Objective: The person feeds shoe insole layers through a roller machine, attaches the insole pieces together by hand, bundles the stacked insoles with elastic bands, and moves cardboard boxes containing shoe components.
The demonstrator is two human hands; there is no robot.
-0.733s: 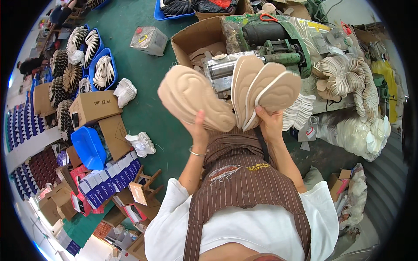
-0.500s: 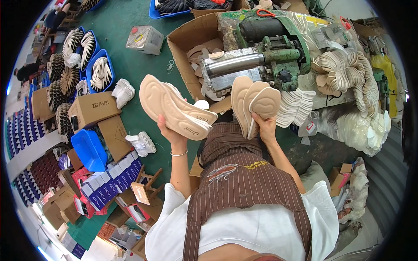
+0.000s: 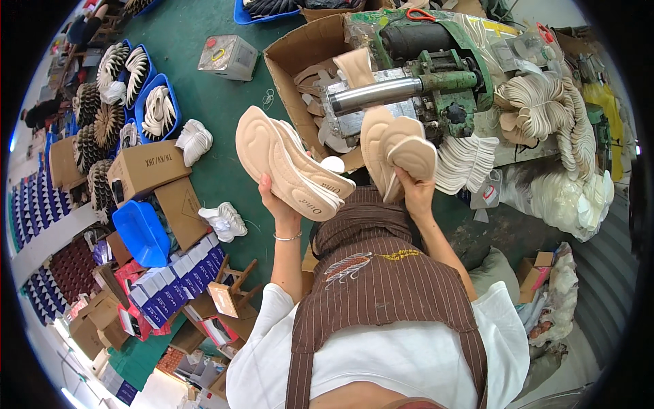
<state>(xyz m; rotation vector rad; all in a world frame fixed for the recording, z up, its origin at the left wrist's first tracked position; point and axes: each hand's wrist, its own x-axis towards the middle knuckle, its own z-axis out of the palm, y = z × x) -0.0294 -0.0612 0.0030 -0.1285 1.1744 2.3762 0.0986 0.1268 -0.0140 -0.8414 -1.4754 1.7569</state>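
In the head view, the landmark is the green machine (image 3: 451, 85) with its steel roller (image 3: 377, 94). Nearer the body than the machine, and to its left, the left hand (image 3: 278, 203) has its grip closed on a stack of beige insoles (image 3: 276, 160), tilted with the dark-lettered ends toward the lower right. Just in front of the machine, the right hand (image 3: 417, 193) pinches a fanned group of insoles (image 3: 413, 157) near its lower end; its grip is closed too, only as far apart as those layers need.

The cardboard box (image 3: 279, 78) adjoins the machine's left side and holds beige scraps. A loose beige piece (image 3: 354, 67) stands up at the roller's far side; whether it touches the roller I cannot tell. To the machine's near right lies a row of white ribbed pieces (image 3: 466, 163); farther right, a tied cream bundle (image 3: 535, 102) rests on the desk (image 3: 519, 162).

As far as can be judged, handling is midway: both groups are picked up and look fully shaped, but they are apart from each other and neither is set down or tied.
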